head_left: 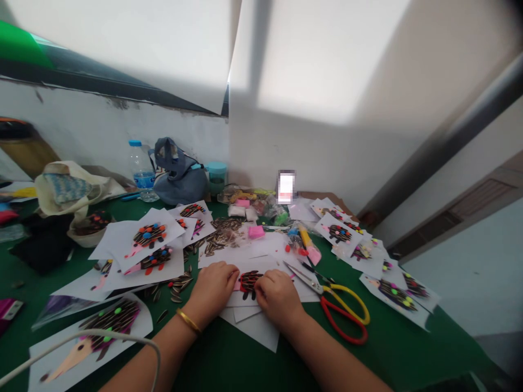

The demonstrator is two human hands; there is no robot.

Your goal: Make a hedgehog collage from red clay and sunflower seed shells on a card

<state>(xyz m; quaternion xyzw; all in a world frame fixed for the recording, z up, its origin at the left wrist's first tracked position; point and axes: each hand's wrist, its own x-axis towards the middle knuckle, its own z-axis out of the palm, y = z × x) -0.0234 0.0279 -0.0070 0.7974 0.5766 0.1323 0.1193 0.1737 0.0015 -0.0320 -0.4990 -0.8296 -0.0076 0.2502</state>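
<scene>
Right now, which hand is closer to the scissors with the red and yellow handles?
Your right hand. It's just left of the scissors, not touching them. Your left hand is farther left, across the seed-covered picture.

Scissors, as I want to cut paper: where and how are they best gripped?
Probably grip the scissors by the red loop and yellow loop, from the near right: the wide loops lie that way, while the pointed blades face away leftward.
</scene>
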